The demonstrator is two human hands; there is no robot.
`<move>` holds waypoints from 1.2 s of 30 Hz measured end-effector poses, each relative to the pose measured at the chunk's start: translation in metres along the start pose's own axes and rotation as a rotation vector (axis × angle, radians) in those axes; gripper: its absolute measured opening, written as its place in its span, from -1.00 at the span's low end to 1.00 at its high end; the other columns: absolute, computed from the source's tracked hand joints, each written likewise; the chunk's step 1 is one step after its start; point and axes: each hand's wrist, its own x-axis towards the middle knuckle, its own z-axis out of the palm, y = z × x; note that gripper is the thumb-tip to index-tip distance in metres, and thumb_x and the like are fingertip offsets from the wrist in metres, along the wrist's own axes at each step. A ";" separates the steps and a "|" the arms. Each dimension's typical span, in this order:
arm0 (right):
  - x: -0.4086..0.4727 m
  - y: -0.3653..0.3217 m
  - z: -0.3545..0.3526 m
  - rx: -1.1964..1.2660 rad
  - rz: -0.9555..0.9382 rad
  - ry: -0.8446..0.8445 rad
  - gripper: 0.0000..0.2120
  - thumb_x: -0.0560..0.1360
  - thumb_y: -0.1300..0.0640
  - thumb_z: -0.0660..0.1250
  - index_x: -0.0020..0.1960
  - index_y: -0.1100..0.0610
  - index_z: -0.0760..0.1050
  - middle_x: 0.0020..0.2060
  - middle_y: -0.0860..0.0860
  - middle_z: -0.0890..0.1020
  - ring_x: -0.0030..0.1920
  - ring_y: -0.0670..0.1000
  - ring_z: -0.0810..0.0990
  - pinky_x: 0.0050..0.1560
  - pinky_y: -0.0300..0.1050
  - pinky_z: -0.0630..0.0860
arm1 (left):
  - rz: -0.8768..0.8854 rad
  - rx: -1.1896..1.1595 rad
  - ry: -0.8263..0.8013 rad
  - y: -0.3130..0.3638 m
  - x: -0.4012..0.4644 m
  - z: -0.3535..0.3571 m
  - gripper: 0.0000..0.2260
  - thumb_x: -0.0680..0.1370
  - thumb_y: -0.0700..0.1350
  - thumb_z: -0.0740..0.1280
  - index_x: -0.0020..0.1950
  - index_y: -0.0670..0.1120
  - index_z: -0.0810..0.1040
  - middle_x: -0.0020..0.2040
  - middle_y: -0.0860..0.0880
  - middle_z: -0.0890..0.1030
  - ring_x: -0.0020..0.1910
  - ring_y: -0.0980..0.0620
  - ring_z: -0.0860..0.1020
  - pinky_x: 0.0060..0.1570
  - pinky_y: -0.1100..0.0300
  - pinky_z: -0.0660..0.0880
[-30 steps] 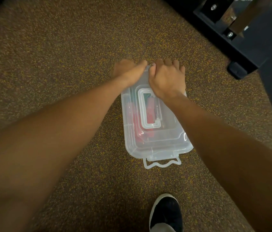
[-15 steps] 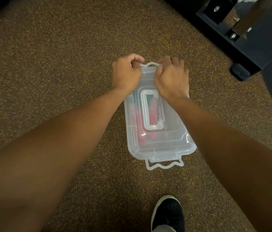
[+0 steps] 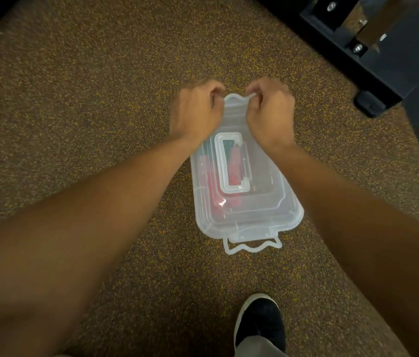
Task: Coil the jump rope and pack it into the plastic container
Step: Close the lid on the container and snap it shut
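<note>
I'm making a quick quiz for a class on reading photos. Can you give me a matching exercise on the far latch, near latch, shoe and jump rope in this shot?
Things:
1. far latch
2. near latch
3. shoe
4. jump rope

States or places:
A. inside the clear container, under its lid
B. pinched by the left hand and the right hand
C. untouched, flat on the carpet
D. bottom edge of the view, black with a white sole

Pairs: 1-B, 2-C, 3-D, 4-A
</note>
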 end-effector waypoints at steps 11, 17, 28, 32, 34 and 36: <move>-0.183 0.014 -0.075 -0.077 -0.261 -0.313 -0.65 0.53 0.07 0.33 0.27 0.16 0.60 0.31 0.10 0.59 0.39 0.12 0.48 0.44 0.24 0.35 | 0.382 0.267 -0.377 0.009 -0.192 -0.052 -0.47 0.55 0.25 0.29 0.44 -0.01 0.50 0.48 -0.11 0.45 0.50 -0.13 0.32 0.52 -0.07 0.02; -0.210 0.015 -0.096 -0.212 -0.297 -0.387 -0.38 0.53 -0.26 0.33 0.49 -0.02 0.36 0.56 0.08 0.32 0.62 0.12 0.15 0.61 0.25 0.05 | 0.366 0.418 -0.483 0.010 -0.219 -0.056 -0.23 0.46 0.51 0.16 0.56 0.12 0.29 0.64 -0.10 0.16 0.63 -0.14 0.05 0.55 -0.17 -0.12; -0.215 0.041 -0.112 -0.253 -0.311 -0.517 -0.32 0.50 0.00 0.48 0.54 0.07 0.31 0.56 0.06 0.32 0.58 0.12 0.26 0.57 0.21 0.21 | 0.217 0.284 -0.403 0.027 -0.228 -0.048 -0.40 0.46 0.27 0.40 0.42 0.02 0.49 0.60 -0.11 0.28 0.62 -0.16 0.12 0.11 -0.22 0.60; -0.208 0.043 -0.115 -0.230 -0.357 -0.480 -0.40 0.48 0.06 0.51 0.46 0.12 0.42 0.49 0.08 0.43 0.50 0.14 0.39 0.53 0.10 0.23 | 0.185 0.272 -0.391 0.024 -0.228 -0.048 -0.41 0.46 0.29 0.36 0.42 0.05 0.52 0.60 -0.06 0.30 0.63 -0.11 0.12 0.15 -0.28 0.57; -0.206 0.043 -0.117 -0.218 -0.354 -0.478 -0.41 0.47 0.09 0.52 0.45 0.13 0.45 0.48 0.08 0.45 0.48 0.14 0.42 0.51 0.17 0.32 | 0.170 0.261 -0.384 0.025 -0.228 -0.046 -0.42 0.46 0.30 0.34 0.42 0.07 0.54 0.60 -0.05 0.31 0.63 -0.10 0.12 0.18 -0.30 0.55; -0.203 0.043 -0.119 -0.204 -0.356 -0.490 -0.42 0.46 0.09 0.53 0.43 0.13 0.47 0.47 0.07 0.46 0.48 0.14 0.43 0.49 0.21 0.36 | 0.162 0.240 -0.380 0.028 -0.228 -0.046 -0.43 0.46 0.27 0.37 0.40 0.06 0.55 0.59 -0.05 0.32 0.63 -0.10 0.13 0.21 -0.32 0.53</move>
